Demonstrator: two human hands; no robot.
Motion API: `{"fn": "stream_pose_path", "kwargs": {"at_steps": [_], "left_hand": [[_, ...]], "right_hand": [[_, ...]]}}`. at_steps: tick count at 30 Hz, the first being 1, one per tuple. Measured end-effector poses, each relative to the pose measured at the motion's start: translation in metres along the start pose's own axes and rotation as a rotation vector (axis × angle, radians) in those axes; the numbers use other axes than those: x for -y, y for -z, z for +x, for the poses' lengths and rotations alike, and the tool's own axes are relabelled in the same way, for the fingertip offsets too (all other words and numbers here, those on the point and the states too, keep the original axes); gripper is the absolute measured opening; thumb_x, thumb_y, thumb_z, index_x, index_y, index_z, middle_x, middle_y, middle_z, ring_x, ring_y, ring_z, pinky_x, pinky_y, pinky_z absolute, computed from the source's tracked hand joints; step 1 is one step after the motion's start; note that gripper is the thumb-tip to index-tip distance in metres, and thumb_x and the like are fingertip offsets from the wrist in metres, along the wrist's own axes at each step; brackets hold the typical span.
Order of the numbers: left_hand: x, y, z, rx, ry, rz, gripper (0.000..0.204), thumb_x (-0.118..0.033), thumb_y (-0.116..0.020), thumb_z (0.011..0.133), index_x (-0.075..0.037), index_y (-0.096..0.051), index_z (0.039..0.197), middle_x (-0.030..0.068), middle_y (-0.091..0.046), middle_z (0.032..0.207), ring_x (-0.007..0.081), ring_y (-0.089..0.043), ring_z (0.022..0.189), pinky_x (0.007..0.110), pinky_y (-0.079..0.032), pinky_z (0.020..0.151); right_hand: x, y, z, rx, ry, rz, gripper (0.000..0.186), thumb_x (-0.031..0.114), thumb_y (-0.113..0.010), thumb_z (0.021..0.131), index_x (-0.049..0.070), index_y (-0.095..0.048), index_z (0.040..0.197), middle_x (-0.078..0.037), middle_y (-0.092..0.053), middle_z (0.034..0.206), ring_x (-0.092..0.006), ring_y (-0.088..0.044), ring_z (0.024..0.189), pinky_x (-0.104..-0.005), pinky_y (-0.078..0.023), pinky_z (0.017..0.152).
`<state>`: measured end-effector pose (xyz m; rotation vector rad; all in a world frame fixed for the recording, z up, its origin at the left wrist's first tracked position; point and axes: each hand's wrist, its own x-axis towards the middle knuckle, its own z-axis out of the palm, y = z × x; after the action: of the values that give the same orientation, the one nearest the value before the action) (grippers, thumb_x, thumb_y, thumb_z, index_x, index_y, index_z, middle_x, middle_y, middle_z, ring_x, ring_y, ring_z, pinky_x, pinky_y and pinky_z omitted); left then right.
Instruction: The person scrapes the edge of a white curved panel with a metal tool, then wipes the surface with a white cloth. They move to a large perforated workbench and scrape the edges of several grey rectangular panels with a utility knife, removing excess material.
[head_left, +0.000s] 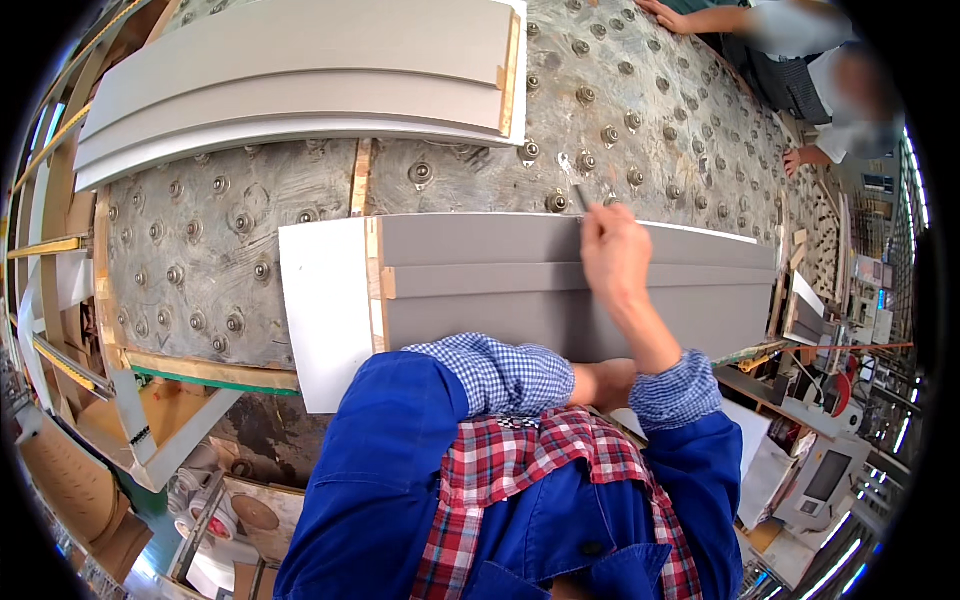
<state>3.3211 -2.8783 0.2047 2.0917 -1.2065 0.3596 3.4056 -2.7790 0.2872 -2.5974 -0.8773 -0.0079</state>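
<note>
A long grey panel (480,240) with stepped ridges lies across the table in front of me, its left end edged with a tan strip (376,270). White board (325,300) shows beyond that end. My right hand (615,255) is raised over the panel, fingers closed around a thin tool with a dark handle (581,198). The tool's pale tip is smeared and its kind is unclear. Close to my body, at the panel's near edge, my left hand (604,385) sits partly behind my right forearm. Its fingers are hidden.
The metal table (480,185) is studded with several ball rollers. More light grey panels (300,70) lie stacked at the far left. Another person's hand (668,15) and second hand (793,160) rest at the far right. A wooden table edge (210,370) runs along the near left.
</note>
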Motion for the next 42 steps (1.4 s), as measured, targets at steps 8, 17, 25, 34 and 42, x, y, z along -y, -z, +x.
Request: {"fn": "stream_pose_path", "kwargs": {"at_steps": [8, 17, 25, 34, 42], "left_hand": [[0.001, 0.001, 0.005, 0.197, 0.008, 0.099, 0.042, -0.024, -0.058, 0.080, -0.005, -0.059, 0.117, 0.0108, -0.052, 0.129, 0.0241, -0.042, 0.126, 0.038, -0.022, 0.113], [0.003, 0.010, -0.001, 0.291, 0.011, 0.199, 0.043, -0.027, -0.059, 0.080, -0.008, -0.058, 0.119, 0.0076, -0.051, 0.131, 0.0235, -0.041, 0.126, 0.038, -0.020, 0.113], [-0.007, 0.045, 0.016, 0.711, -0.101, 0.223, 0.048, -0.029, -0.057, 0.081, -0.010, -0.054, 0.126, 0.0068, -0.046, 0.136, 0.0237, -0.038, 0.128, 0.037, -0.017, 0.114], [-0.016, 0.001, -0.003, 0.354, -0.034, 0.233, 0.046, -0.025, -0.056, 0.084, -0.007, -0.052, 0.126, 0.0128, -0.044, 0.137, 0.0255, -0.039, 0.127, 0.037, -0.022, 0.112], [0.001, 0.013, -0.010, 0.117, 0.136, 0.035, 0.042, -0.025, -0.056, 0.086, -0.003, -0.054, 0.123, 0.0153, -0.045, 0.136, 0.0262, -0.041, 0.126, 0.037, -0.024, 0.111]], "right_hand": [[0.110, -0.052, -0.008, 0.040, 0.240, 0.177, 0.004, 0.005, -0.058, 0.077, 0.003, -0.059, 0.074, -0.013, -0.056, 0.072, -0.0336, -0.059, 0.061, -0.0429, -0.048, 0.053], [0.159, -0.051, -0.003, 0.107, 0.305, 0.464, 0.015, 0.016, -0.060, 0.080, 0.009, -0.068, 0.090, -0.014, -0.061, 0.079, -0.0316, -0.062, 0.073, -0.0405, -0.050, 0.064], [-0.026, 0.012, 0.023, 0.030, -0.076, -0.274, 0.012, 0.013, -0.061, 0.079, 0.006, -0.070, 0.082, -0.014, -0.064, 0.083, -0.0334, -0.063, 0.074, -0.0407, -0.050, 0.066], [0.167, -0.090, -0.017, 0.228, 0.327, 0.173, 0.009, 0.009, -0.058, 0.077, 0.004, -0.064, 0.075, -0.017, -0.059, 0.075, -0.0337, -0.061, 0.068, -0.0424, -0.051, 0.064], [0.108, -0.039, 0.012, -0.063, 0.152, 0.406, 0.019, 0.016, -0.065, 0.082, 0.001, -0.067, 0.094, -0.013, -0.064, 0.075, -0.0178, -0.059, 0.061, -0.0279, -0.048, 0.059]]}}
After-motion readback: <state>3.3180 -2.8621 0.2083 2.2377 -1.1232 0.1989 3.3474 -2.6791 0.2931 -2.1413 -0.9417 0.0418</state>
